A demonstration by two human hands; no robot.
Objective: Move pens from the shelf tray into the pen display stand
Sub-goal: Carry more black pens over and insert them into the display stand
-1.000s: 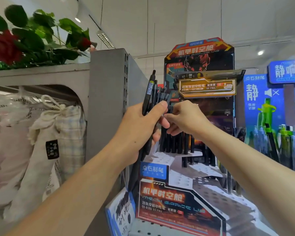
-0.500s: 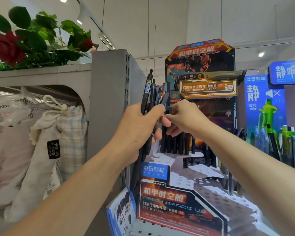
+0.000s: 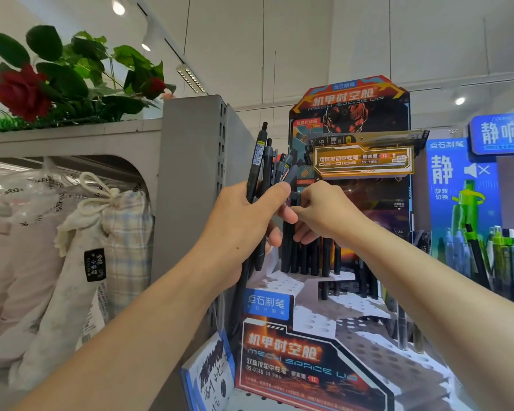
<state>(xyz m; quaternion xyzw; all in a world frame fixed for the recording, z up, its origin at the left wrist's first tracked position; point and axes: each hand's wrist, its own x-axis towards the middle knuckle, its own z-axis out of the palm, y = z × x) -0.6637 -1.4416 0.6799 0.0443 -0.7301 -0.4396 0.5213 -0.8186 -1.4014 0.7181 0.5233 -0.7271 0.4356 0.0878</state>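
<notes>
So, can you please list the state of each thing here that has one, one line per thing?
left hand: grip closed around a bundle of dark pens, held upright.
right hand: fingers curled, pinching one pen at the bundle.
pen display stand: upright, partly filled; back row holds black pens, many front holes empty.
drawstring bag: tied shut.
</notes>
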